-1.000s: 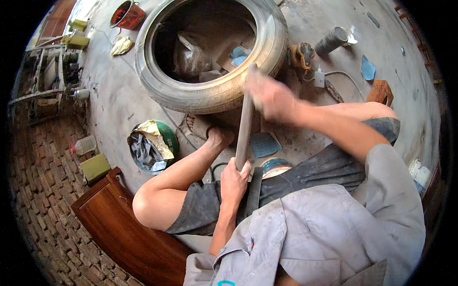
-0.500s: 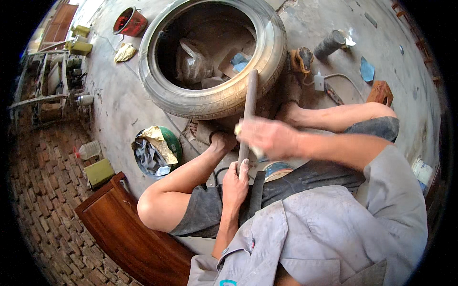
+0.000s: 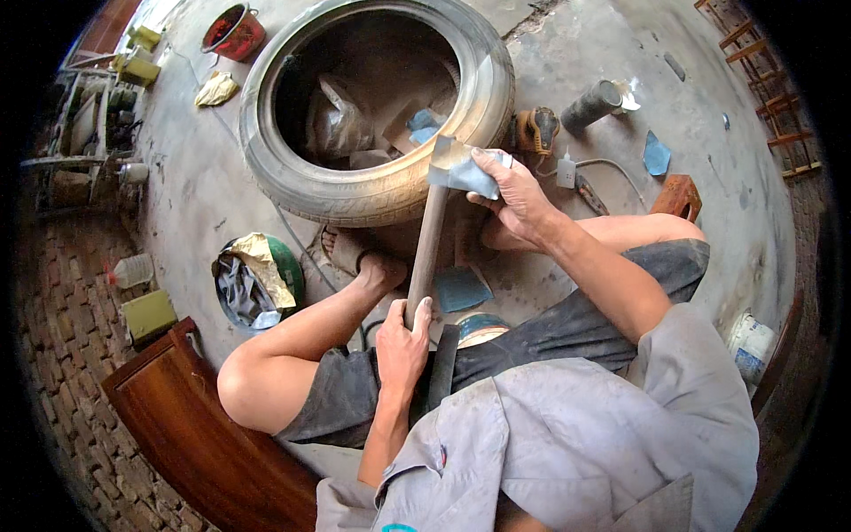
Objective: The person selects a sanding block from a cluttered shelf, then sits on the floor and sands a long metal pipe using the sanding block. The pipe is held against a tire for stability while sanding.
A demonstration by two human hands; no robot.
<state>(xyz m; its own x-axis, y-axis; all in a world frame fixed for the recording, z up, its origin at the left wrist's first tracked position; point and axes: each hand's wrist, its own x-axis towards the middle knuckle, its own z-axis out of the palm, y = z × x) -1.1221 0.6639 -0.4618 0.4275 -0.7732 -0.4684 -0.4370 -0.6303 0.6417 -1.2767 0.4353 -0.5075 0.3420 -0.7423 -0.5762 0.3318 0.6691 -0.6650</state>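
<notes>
My left hand (image 3: 403, 344) is closed around the near end of a round wooden rod (image 3: 427, 244), which points away from me, tilted up toward a tyre (image 3: 372, 211). At the rod's far end, my right hand (image 3: 521, 197) pinches a blue-grey sheet of sandpaper (image 3: 470, 170) between thumb and fingers. The sheet covers the rod's tip, in front of the tyre's near sidewall. Whether the rod touches the tyre cannot be made out. Another blue sheet (image 3: 463, 289) lies on the floor between my legs, near a round container (image 3: 483, 326).
Plastic and paper scraps lie inside the tyre. A green bucket (image 3: 291, 266) of scraps stands left, a red bucket (image 3: 233, 33) farther off. To the right are a yellow-black power tool (image 3: 536, 130), a dark cylinder (image 3: 591, 106) and a corded white box (image 3: 566, 170). A brown wooden panel (image 3: 213, 426) lies lower left.
My right hand has moved away from me, from the rod's middle to its far end, and the sandpaper now shows plainly. The left hand keeps its grip. The whole view has shifted slightly.
</notes>
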